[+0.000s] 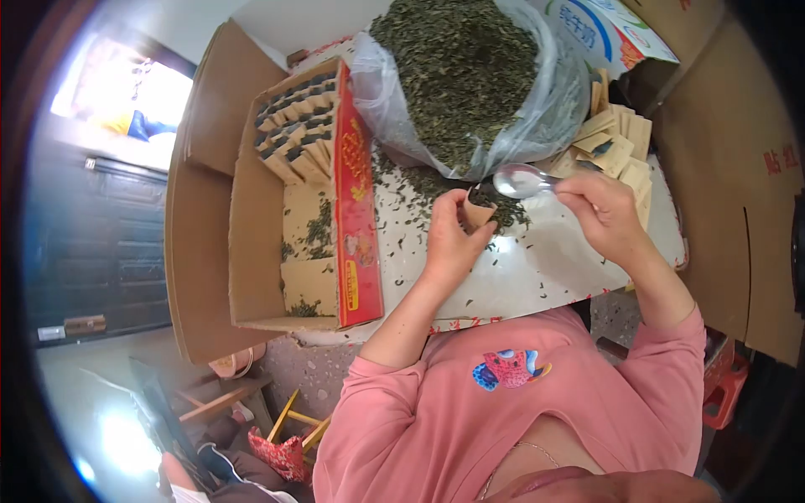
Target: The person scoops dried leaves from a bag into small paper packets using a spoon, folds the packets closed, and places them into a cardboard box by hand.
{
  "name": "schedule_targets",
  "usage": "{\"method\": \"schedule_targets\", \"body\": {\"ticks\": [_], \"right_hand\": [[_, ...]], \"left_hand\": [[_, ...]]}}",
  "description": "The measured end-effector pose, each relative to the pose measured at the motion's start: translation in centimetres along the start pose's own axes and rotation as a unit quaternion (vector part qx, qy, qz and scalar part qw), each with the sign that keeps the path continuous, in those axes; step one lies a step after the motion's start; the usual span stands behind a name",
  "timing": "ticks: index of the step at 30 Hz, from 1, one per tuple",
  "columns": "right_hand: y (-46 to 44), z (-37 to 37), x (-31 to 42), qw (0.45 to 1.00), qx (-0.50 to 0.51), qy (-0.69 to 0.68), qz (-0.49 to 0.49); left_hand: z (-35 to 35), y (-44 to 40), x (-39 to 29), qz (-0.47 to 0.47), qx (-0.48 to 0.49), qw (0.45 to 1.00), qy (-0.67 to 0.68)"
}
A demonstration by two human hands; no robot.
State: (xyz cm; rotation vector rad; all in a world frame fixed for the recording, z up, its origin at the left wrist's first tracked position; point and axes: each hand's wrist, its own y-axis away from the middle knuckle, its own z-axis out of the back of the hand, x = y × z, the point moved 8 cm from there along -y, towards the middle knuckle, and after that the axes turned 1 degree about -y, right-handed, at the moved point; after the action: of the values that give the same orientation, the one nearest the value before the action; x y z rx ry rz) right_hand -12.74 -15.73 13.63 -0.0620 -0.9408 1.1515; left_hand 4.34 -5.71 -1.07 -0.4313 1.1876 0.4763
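My left hand point(453, 243) is closed around a small brown paper bag point(478, 216), its mouth open and dark inside. Pinched by the handle in my right hand point(605, 210) is a metal spoon point(518, 180), its shiny bowl just above and beside the bag's mouth. Directly beyond both hands stands a big clear plastic sack point(381, 105) heaped with dried, dark green leaves point(465, 75). Loose leaves point(419, 189) lie scattered on the white tabletop point(419, 277) around the left hand.
To the left, an open cardboard box point(359, 218) with a red side holds rows of filled paper bags point(306, 126) and spilled leaves. A pile of flat paper bags point(629, 138) lies at right. Tall cardboard point(729, 193) borders the right side; a printed carton point(612, 33) stands behind.
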Motion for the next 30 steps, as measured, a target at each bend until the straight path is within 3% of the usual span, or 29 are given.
{"method": "schedule_targets", "body": {"ticks": [2,4,7,9,13,15,17,21,23,26,28,30], "right_hand": [[1.7,-0.2,-1.5,1.0,-0.009,-0.015,-0.026],[4.0,-0.6,-5.0,0.969,-0.026,-0.159,-0.188],[6.2,-1.6,-6.8,0.932,-0.05,-0.248,-0.26],[7.0,-2.2,-7.1,0.923,-0.048,-0.266,-0.274],[8.3,-3.6,-7.7,0.908,-0.047,-0.307,-0.283],[8.7,-4.1,-7.8,0.906,-0.04,-0.313,-0.284],[8.9,-4.6,-7.6,0.904,-0.031,-0.319,-0.283],[9.7,-5.2,-7.6,0.899,-0.027,-0.31,-0.31],[10.2,-5.1,-7.7,0.897,-0.028,-0.307,-0.318],[11.0,-5.1,-8.0,0.896,-0.031,-0.3,-0.326],[11.7,-5.2,-8.4,0.885,-0.042,-0.304,-0.349],[12.0,-5.3,-8.5,0.886,-0.04,-0.298,-0.353]], "left_hand": [[0.8,0.2,-1.1,0.012,-0.005,1.0,-0.02],[2.4,0.7,-3.2,0.001,-0.012,0.998,-0.061],[5.4,1.8,-7.0,-0.007,-0.002,0.997,-0.075],[8.6,2.4,-10.1,-0.012,0.005,0.998,-0.065],[17.5,2.1,-11.9,0.02,-0.074,0.996,-0.039],[20.6,0.5,-12.9,-0.023,-0.117,0.993,0.0],[24.1,-1.6,-9.9,0.018,-0.15,0.984,-0.092],[27.9,-5.5,-3.5,0.089,-0.158,0.972,-0.147],[28.8,-7.0,-0.2,0.158,-0.133,0.949,-0.236],[29.4,-8.3,3.6,0.208,-0.123,0.933,-0.265],[30.6,-10.3,8.4,0.2,-0.121,0.937,-0.26],[30.5,-11.3,8.2,0.192,-0.116,0.94,-0.257]]}}
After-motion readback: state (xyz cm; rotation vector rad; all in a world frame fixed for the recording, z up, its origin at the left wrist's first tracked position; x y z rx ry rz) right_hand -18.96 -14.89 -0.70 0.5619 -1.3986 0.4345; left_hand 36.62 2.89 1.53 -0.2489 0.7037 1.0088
